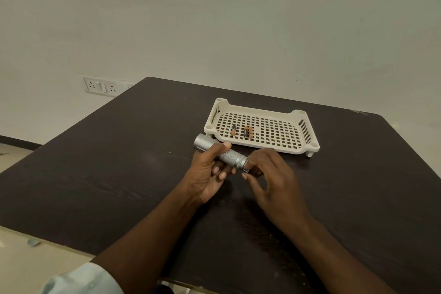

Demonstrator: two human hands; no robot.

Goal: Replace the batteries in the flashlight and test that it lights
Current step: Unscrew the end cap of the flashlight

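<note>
Centrally, silver knurled metal flashlight [224, 154] gripped by left hand [210, 174]; right hand [272, 174] pinching its tail cap; three batteries [248, 132] in cream perforated plastic tray [286, 148] at 12 o'clock.

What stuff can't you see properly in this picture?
All in the head view:
- End cap of the flashlight: the right hand covers it, so on or off is unclear.
- Middle of its barrel: wrapped by the left hand.
- Its lens: faces away.
- Labels on the three batteries in the tray: too small.
- Table near edge: cut off by the frame.
</note>
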